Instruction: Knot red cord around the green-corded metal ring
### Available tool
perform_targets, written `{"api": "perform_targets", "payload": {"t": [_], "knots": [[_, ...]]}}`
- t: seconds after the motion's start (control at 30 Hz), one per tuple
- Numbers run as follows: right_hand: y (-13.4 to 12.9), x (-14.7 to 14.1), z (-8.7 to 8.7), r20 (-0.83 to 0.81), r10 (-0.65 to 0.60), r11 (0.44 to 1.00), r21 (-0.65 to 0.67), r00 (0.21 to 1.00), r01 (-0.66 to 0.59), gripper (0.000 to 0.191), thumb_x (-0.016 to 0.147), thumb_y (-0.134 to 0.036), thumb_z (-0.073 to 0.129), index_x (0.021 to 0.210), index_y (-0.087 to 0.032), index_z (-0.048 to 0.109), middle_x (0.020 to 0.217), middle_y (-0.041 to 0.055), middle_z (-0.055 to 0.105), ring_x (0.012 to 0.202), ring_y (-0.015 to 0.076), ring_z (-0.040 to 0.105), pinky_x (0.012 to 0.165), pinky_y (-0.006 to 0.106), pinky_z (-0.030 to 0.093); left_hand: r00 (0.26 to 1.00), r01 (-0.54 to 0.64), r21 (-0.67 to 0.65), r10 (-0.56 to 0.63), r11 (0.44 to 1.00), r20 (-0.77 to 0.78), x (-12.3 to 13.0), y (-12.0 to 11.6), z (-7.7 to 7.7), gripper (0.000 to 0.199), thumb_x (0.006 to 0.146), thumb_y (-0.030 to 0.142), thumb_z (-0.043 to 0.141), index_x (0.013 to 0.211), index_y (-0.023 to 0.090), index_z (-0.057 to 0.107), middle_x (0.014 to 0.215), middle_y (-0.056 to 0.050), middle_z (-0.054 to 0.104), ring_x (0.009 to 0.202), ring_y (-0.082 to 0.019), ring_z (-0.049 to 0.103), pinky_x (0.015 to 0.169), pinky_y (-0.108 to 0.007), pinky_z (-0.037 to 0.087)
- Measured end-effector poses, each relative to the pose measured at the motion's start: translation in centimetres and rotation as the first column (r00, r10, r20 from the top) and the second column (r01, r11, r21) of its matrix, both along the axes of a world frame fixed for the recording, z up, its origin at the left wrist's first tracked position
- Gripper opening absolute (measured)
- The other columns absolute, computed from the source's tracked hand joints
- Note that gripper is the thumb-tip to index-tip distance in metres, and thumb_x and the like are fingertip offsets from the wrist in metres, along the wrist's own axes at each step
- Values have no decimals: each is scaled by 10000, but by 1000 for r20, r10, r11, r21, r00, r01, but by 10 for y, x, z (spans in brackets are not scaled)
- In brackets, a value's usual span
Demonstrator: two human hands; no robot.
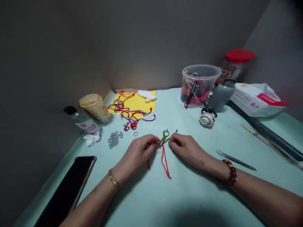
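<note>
The left hand [139, 149] pinches red cord [153, 140] and the right hand [188, 148] green cord [176, 131], while the small knotted piece [163, 139] between their fingertips could skew if they pull unevenly, or the loose red strands [165, 159] hanging nearer the wearer could tangle.

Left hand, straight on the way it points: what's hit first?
The left hand would likely meet the red-and-green cord knot first, just ahead; depth is hard to judge.
</note>
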State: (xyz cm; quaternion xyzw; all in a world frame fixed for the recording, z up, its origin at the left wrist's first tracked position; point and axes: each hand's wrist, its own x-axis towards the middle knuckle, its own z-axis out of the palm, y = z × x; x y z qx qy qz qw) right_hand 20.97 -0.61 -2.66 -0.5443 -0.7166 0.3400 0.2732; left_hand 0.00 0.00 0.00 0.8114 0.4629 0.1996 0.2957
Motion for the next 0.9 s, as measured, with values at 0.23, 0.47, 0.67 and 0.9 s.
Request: {"api": "perform_targets", "payload": {"t": [0.23, 0.47, 0.67, 0.9], "knots": [[-33, -16, 10, 278, 11, 999, 47, 960, -25, 186, 843, -362, 528, 766, -194, 532, 703, 9, 593, 613, 144, 477, 568, 271, 257, 980, 175, -107, -184, 979, -80, -15, -38, 3, 192, 925, 184, 471, 960, 223, 656, 923, -17, 663, 889, -150, 590, 801, -269, 446], [-62, -19, 11, 444, 115, 989, 27, 889, -142, 91, 820, -134, 486, 807, -183, 562, 773, 41, 640, 634, 154, 521, 562, 291, 219, 950, 236, -312, -286, 921, -125, -12, -52, 26, 197, 899, 216, 497, 968, 210, 683, 843, -14, 678, 751, -135, 593, 698, -241, 450], [-64, 3, 15, 472, 137, 991, -59, 871, -124, 119, 854, -139, 464, 780, -191, 541, 758, 39, 671, 608, 146, 539, 541, 286, 207, 955, 246, -569, -296, 785, 6, -1, -21, 48, 274, 922, 346, 462, 926, 175, 676, 787, -14, 670, 578, -102, 570, 543, -205, 417], [-62, 16, 19, 440, 178, 984, -100, 880, -149, 145, 877, -214, 473, 747, -200, 537, 731, 31, 669, 602, 144, 546, 538, 285, 213, 967, 55, -91, -76, 994, -243, 25, 12, 18, 205, 888, 305, 494, 832, 194, 658, 752, -8, 650, 664, -136, 532, 594, -247, 351]]}}
